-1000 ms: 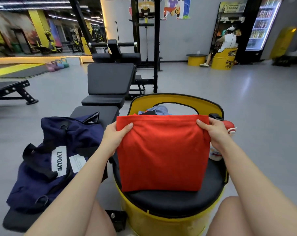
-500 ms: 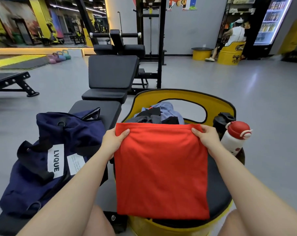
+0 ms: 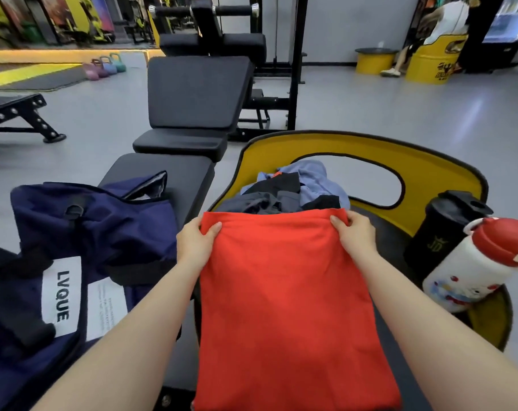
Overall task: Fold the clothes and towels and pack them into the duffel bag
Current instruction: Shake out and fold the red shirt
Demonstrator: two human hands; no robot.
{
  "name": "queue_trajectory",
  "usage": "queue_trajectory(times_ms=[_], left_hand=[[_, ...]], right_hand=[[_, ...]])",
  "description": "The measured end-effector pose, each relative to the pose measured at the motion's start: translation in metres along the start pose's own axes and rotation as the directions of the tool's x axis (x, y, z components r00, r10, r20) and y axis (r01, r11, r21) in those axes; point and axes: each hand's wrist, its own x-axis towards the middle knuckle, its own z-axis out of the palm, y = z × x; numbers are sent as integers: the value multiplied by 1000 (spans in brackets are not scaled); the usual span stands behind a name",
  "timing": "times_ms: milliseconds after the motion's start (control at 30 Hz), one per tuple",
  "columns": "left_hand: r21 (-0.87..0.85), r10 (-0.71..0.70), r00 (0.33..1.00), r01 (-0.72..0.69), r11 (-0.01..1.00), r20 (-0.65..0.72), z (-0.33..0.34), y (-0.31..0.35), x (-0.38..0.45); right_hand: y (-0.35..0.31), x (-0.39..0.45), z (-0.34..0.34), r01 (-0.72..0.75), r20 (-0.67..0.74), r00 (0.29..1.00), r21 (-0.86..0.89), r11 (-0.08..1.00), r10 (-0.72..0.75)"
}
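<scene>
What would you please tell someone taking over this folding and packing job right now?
Left hand and right hand each pinch a top corner of the folded red cloth, which lies over the black seat of the yellow barrel chair.
The navy duffel bag sits on the bench to the left, unzipped.
Left: pack the red cloth, then fold the pile of clothes at the back of the seat.

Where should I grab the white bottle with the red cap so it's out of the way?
Take the white bottle around its white body below the red cap, coming from the right. It leans tilted beside the black shaker, which blocks its left side, and the body looks an easier wrap for the fingers than the cap, probably.
</scene>
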Motion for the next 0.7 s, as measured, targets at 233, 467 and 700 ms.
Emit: queue_trajectory(times_ms=[233,467,700], left_hand=[[344,362,900,-269,900,-244,-1,17,-23],[438,543,800,-596,673,255,44,14,-62],[579,394,843,-538,613,366,52,-11,-47]], right_hand=[[-10,-6,2,46,-71,996,-103,994,-54],[-20,-64,38,516,200,853,-171,840,-483],[3,-64,64,546,413,832,-486,683,-371]])
